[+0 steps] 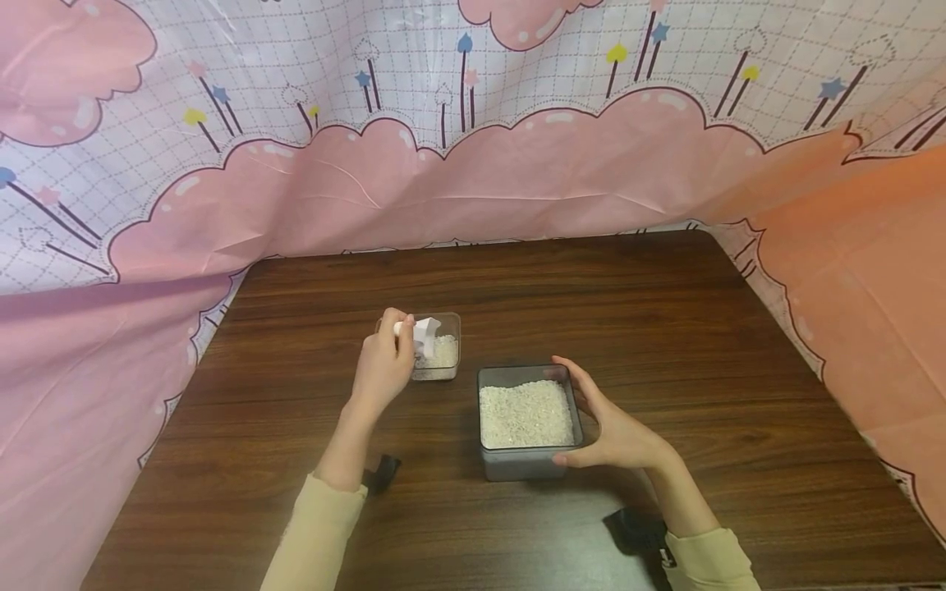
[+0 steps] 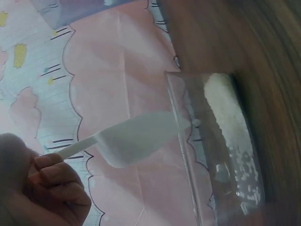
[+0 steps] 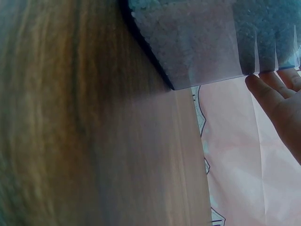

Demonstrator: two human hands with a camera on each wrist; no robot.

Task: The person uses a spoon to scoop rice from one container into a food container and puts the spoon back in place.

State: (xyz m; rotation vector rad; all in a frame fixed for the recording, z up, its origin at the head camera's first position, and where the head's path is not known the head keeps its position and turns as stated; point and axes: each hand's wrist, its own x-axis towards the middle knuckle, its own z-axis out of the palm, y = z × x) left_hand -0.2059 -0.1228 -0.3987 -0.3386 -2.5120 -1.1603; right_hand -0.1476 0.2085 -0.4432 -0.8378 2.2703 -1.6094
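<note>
My left hand (image 1: 384, 365) pinches the thin handle of a white scoop (image 1: 424, 335). In the left wrist view the scoop (image 2: 136, 139) tilts toward a small clear box (image 2: 184, 155), and whitish rice (image 2: 230, 110) lies along the box's bottom. From the head view, the scoop's bowl is over this clear box (image 1: 434, 375), hiding part of the rice inside. A larger dark translucent box (image 1: 521, 468), filled high with rice (image 1: 526, 414), stands to the right and nearer. My right hand (image 1: 609, 427) holds its right side, thumb at the front corner and fingers behind.
Both boxes stand on a dark wood-grain table (image 1: 628, 304). A patterned pink and white curtain (image 1: 443, 189) hangs behind and around it. Black wrist gear (image 1: 631, 529) is by the right forearm, with a similar black piece (image 1: 383, 474) by the left.
</note>
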